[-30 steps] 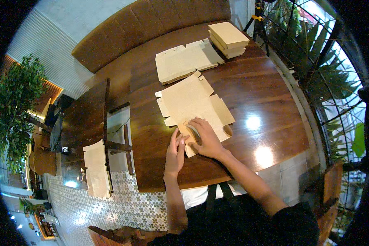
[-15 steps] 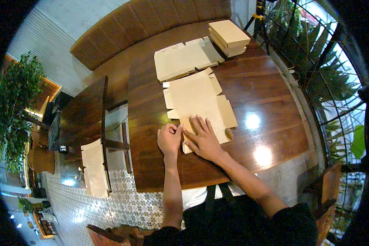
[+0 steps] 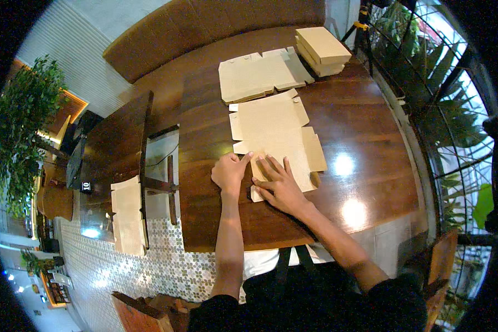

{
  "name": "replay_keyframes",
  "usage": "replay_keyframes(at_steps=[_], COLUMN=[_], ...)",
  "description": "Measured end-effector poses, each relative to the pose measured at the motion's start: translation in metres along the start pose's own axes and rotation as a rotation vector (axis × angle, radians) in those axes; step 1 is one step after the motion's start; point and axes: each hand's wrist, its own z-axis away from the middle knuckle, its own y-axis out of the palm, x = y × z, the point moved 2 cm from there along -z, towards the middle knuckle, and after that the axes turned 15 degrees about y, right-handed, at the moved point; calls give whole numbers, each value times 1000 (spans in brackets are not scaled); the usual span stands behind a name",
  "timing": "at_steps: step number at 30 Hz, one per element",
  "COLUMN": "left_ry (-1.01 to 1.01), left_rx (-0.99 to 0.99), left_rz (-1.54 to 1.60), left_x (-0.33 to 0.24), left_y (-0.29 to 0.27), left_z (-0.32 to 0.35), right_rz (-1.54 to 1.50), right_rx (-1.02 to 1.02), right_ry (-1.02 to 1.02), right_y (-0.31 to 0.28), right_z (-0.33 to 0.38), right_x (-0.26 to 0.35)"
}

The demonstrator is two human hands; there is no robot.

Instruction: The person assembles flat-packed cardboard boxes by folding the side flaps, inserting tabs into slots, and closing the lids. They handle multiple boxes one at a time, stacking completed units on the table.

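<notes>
A flat, unfolded cardboard box blank (image 3: 268,122) with flaps and notches along its sides lies on the dark wooden table in front of me. My left hand (image 3: 228,172) is closed at the blank's left edge, its thumb against a small flap there and its curled fingers partly hidden. On the near part of the same blank, my right hand (image 3: 282,191) lies flat with fingers spread, pressing on the cardboard. Beyond it sits a stack of similar flat blanks (image 3: 260,74). Folded cardboard boxes (image 3: 323,47) are piled at the table's far right corner.
More flat cardboard (image 3: 127,216) rests on a second wooden table (image 3: 113,144) to the left, across a gap. A brown padded bench (image 3: 216,27) runs along the far side. A metal lattice (image 3: 426,110) with plants stands at the right. A wooden chair (image 3: 144,315) is at lower left.
My left thumb has shifted up along the blank's left edge. My right hand stays spread on the cardboard with its fingers slightly shifted. The whole view has turned a little.
</notes>
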Motion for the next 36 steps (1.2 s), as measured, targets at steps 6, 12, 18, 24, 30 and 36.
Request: replay_keyframes(at_steps=[6,12,18,24,30,36], left_ry=[73,-95,-58,430,665,576], left_rx=[-292,-181,55,77,-22,152], left_rz=[-44,482,638,52,-280,-191], left_x=[-2,29,36,-2,-19,-19], left_y=[9,6,1,2,-2,-1], left_z=[8,9,-11,4,14,13], right_rz=[-214,-73,100,63,91,-350], right_rx=[-89,54,74,70,113,209], right_ry=[36,-120,-216,-230,-218,-76], right_y=[-7,-2,5,4,2,-26], right_z=[4,6,7,8,8,-1], right_x=[0,-1,2,-1,0,0])
